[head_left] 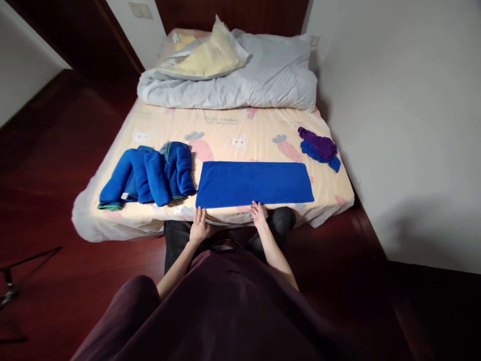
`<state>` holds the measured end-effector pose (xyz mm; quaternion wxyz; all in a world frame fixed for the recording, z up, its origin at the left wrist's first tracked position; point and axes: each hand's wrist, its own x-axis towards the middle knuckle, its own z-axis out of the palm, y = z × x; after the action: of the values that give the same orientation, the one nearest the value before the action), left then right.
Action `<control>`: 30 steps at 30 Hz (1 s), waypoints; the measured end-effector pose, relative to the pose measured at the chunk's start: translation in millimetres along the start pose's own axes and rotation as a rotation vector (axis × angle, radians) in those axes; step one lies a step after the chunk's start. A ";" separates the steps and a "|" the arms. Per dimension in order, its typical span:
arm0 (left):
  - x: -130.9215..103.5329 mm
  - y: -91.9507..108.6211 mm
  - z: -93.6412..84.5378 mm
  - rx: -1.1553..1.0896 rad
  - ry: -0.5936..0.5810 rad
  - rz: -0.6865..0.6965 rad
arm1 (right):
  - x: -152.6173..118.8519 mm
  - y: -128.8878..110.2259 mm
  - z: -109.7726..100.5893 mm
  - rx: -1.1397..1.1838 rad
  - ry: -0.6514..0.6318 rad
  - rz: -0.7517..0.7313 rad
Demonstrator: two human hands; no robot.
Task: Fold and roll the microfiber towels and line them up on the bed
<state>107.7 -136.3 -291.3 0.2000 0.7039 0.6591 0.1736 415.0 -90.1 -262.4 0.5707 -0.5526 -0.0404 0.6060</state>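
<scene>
A flat blue cloth [255,183], shaped as a long rectangle, lies spread near the front edge of the bed. At its near left corner rests my left hand [200,226], fingers stretched forward, open. My right hand [259,214] is open too, palm partly turned up, its fingertips at the middle of the cloth's near edge. Neither hand is closed around anything. Left of the cloth lies a row of blue rolled or folded cloths [157,178], some with green edging. A crumpled purple cloth [319,143] sits on a crumpled blue cloth [333,164] at the right.
Beneath everything is a bed [158,120] with a cream sheet printed with carrots. A grey quilt [278,75] and a yellow pillow [210,57] in a clear bag lie at its head. A wall [406,125] borders the right side; a black stand [9,288] is at lower left.
</scene>
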 end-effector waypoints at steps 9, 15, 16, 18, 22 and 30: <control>44.9 39.8 -20.1 0.111 0.124 -0.009 | 4.9 4.6 -2.9 0.129 0.087 0.054; 150.6 120.3 -5.1 0.210 -0.163 0.237 | 3.3 5.1 -5.4 0.105 0.064 0.071; 170.9 136.2 1.0 0.209 -0.214 0.281 | 3.1 4.4 -4.8 0.117 0.066 0.082; 209.7 166.8 13.9 0.212 -0.311 0.355 | 2.2 2.5 -3.3 0.160 0.076 0.112; 272.1 216.1 37.0 0.229 -0.456 0.444 | -0.3 -1.6 -2.9 0.232 0.055 0.147; 352.3 246.9 62.8 0.163 -0.481 0.280 | 4.5 -5.9 -7.9 0.250 0.073 0.212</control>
<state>376.5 199.1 -226.1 0.2673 0.8227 0.5011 -0.0258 425.7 -89.3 -264.2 0.5691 -0.5000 0.1146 0.6427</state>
